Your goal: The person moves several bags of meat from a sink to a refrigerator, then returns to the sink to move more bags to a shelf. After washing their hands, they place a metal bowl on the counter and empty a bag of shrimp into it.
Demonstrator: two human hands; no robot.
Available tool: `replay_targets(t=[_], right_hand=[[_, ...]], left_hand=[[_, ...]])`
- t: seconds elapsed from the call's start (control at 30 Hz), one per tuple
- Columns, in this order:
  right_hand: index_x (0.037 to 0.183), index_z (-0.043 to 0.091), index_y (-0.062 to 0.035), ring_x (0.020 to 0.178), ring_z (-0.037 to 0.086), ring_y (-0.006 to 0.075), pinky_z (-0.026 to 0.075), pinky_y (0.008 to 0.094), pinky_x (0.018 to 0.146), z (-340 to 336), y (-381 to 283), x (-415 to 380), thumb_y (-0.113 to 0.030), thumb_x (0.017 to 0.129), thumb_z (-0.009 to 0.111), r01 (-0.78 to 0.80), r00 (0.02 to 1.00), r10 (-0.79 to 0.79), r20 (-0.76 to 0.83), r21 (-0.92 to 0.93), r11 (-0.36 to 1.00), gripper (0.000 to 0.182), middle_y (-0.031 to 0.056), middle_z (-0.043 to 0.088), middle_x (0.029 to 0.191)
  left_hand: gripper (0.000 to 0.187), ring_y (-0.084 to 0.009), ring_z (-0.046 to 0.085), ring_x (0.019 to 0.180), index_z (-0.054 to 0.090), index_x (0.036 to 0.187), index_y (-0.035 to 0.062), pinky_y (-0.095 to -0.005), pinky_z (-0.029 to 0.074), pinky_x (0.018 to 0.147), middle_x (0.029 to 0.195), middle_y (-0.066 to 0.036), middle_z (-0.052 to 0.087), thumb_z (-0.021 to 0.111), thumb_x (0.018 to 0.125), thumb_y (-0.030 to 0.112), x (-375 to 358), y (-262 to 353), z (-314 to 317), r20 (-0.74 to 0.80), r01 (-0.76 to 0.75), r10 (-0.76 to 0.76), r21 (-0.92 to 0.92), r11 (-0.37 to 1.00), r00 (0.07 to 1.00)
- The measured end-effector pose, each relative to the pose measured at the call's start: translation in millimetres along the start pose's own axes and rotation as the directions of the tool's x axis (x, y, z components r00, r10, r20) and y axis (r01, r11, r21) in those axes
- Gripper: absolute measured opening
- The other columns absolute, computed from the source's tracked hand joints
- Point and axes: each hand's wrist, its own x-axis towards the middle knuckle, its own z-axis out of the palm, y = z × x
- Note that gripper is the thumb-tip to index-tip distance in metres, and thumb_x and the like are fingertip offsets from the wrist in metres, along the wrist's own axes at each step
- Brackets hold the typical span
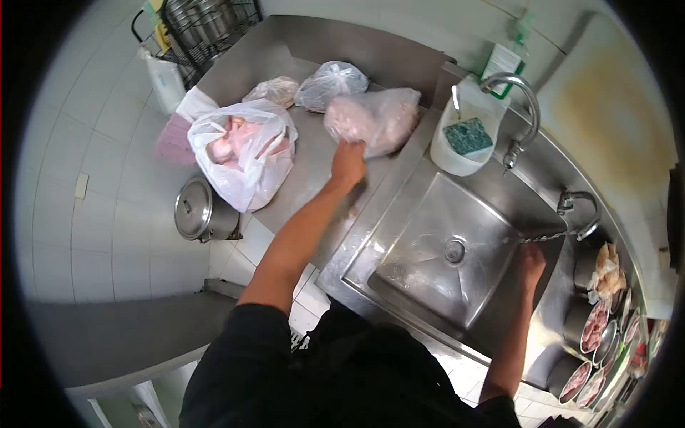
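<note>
- White wall tiles (pixel 93 157) are lining the left side of the room.
- Metal pot (pixel 194 208) with its lid on is standing low, beside the counter.
- Black wire rack (pixel 203 32) is holding shiny metal things up at the back.
- White plastic bag (pixel 267 175) is sitting open on the metal counter (pixel 310 167), and pink meat (pixel 239 139) is showing inside.
- Two smaller bags, a brownish one (pixel 273 91) and a grayish one (pixel 332 85), are resting behind it.
- Left hand (pixel 348 165) is closing its fingers on the near edge of a clear bag (pixel 385 118). That bag is lying on the counter, left of the sink, and it is holding pale pink meat.
- Sink (pixel 428 242) is shining with wet spots.
- White tub (pixel 457 165) is standing at the back of the sink, and a green sponge (pixel 467 137) is sitting in it.
- Tall tap (pixel 531 107) is bending over beside the tub.
- Right hand (pixel 531 265) is reaching down into the sink, near the running water. I cannot tell how open it is or if it is holding anything.
- Small tap (pixel 589 207) is pouring that water.
- Pots of meat (pixel 594 328) are standing at the far right.
</note>
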Motion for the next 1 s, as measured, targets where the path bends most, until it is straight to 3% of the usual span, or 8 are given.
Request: replay_targets(t=[0.07, 0.13, 0.33, 0.5, 0.7, 0.8, 0.9, 1.0], right_hand=[[0.094, 0.066, 0.001, 0.059, 0.055, 0.0111, 0.047, 0.0288, 0.055, 26.6, 32.1, -39.0, -0.008, 0.086, 0.064, -0.183, 0.979, 0.152, 0.138, 0.248, 0.951, 0.013, 0.0044, 0.062, 0.072], [0.099, 0.066, 0.0021, 0.064, 0.061, 0.0127, 0.05, 0.0288, 0.06, 53.9, 5.8, -75.5, -0.005, 0.083, 0.066, 0.064, 0.978, -0.053, 0.202, -0.048, 0.997, 0.017, 0.0077, 0.067, 0.076], [0.113, 0.062, -0.0013, 0.083, 0.067, 0.0273, 0.053, 0.036, 0.076, 156.0, -179.5, -154.6, -0.005, 0.074, 0.072, 0.331, 0.818, -0.332, 0.47, 0.088, 0.94, 0.04, 0.017, 0.067, 0.102], [0.133, 0.048, -0.0069, 0.128, 0.035, 0.0464, 0.033, 0.0464, 0.107, 239.5, -249.9, -220.0, -0.008, 0.068, 0.074, 0.743, 0.48, -0.606, 0.634, 0.074, 0.665, 0.07, 0.0263, 0.034, 0.143], [0.145, 0.033, -0.0097, 0.136, 0.021, 0.0486, 0.026, 0.0467, 0.113, 271.9, -253.3, -198.1, -0.014, 0.063, 0.08, 0.671, 0.649, -0.576, 0.497, -0.017, 0.741, 0.094, 0.0285, 0.023, 0.148], [0.135, 0.047, -0.0084, 0.13, 0.036, 0.044, 0.031, 0.0453, 0.109, 280.4, -259.1, -196.2, -0.015, 0.067, 0.077, 0.606, 0.713, -0.454, 0.535, -0.143, 0.783, 0.075, 0.0262, 0.04, 0.14], [0.111, 0.063, -0.0054, 0.109, 0.056, 0.039, 0.043, 0.045, 0.095, 302.2, -234.3, -182.2, -0.012, 0.073, 0.071, 0.741, 0.556, -0.594, 0.581, -0.023, 0.671, 0.039, 0.0221, 0.061, 0.113], [0.087, 0.063, -0.0014, 0.082, 0.062, 0.0381, 0.048, 0.047, 0.076, 315.9, -236.7, -196.7, -0.009, 0.077, 0.066, 0.689, 0.659, -0.615, 0.432, -0.021, 0.724, 0.013, 0.0192, 0.065, 0.083]], left_hand=[[0.017, -0.0414, 0.055, 0.09, 0.06, 0.084, 0.0011, -0.047, 0.045, 0.083, 0.086, -0.02, 0.063, 0.057, 0.068, -0.002, -30.1, 6.5, -14.8, -0.001, 0.051, -0.051, -0.066, 0.997, 0.999], [0.015, -0.041, 0.054, 0.088, 0.059, 0.082, 0.0013, -0.0471, 0.045, 0.08, 0.085, -0.02, 0.062, 0.056, 0.067, -0.003, -56.8, 7.6, -25.3, 0.032, 0.11, -0.107, -0.12, 0.987, 0.994], [0.012, -0.0396, 0.051, 0.082, 0.051, 0.076, 0.0012, -0.0479, 0.042, 0.073, 0.078, -0.018, 0.058, 0.057, 0.066, -0.003, -153.8, -18.0, -67.0, 0.06, 0.223, -0.215, -0.264, 0.938, 0.975], [0.01, -0.0376, 0.05, 0.083, 0.051, 0.075, 0.0027, -0.0462, 0.041, 0.074, 0.084, -0.017, 0.048, 0.056, 0.069, -0.004, -219.4, -42.7, -89.7, -0.045, 0.193, -0.225, -0.372, 0.908, 0.973], [0.009, -0.0363, 0.051, 0.078, 0.054, 0.077, 0.0017, -0.044, 0.043, 0.068, 0.082, -0.017, 0.049, 0.053, 0.071, -0.005, -252.8, -92.1, -107.9, -0.171, 0.128, -0.215, -0.413, 0.902, 0.961], [0.01, -0.0359, 0.053, 0.08, 0.055, 0.076, 0.0012, -0.0437, 0.044, 0.071, 0.083, -0.016, 0.049, 0.053, 0.07, -0.007, -252.2, -116.1, -114.1, -0.106, 0.246, -0.329, -0.463, 0.851, 0.938], [0.032, -0.0356, 0.054, 0.091, 0.055, 0.098, 0.0017, -0.0405, 0.046, 0.078, 0.099, -0.017, 0.052, 0.058, 0.068, -0.005, -252.3, -125.2, -123.1, -0.154, 0.191, -0.257, -0.348, 0.918, 0.954], [0.064, -0.0366, 0.05, 0.106, 0.043, 0.125, 0.001, -0.0402, 0.043, 0.091, 0.116, -0.019, 0.049, 0.068, 0.066, 0.002, -260.1, -123.9, -114.8, -0.099, 0.227, -0.292, -0.415, 0.881, 0.951]])
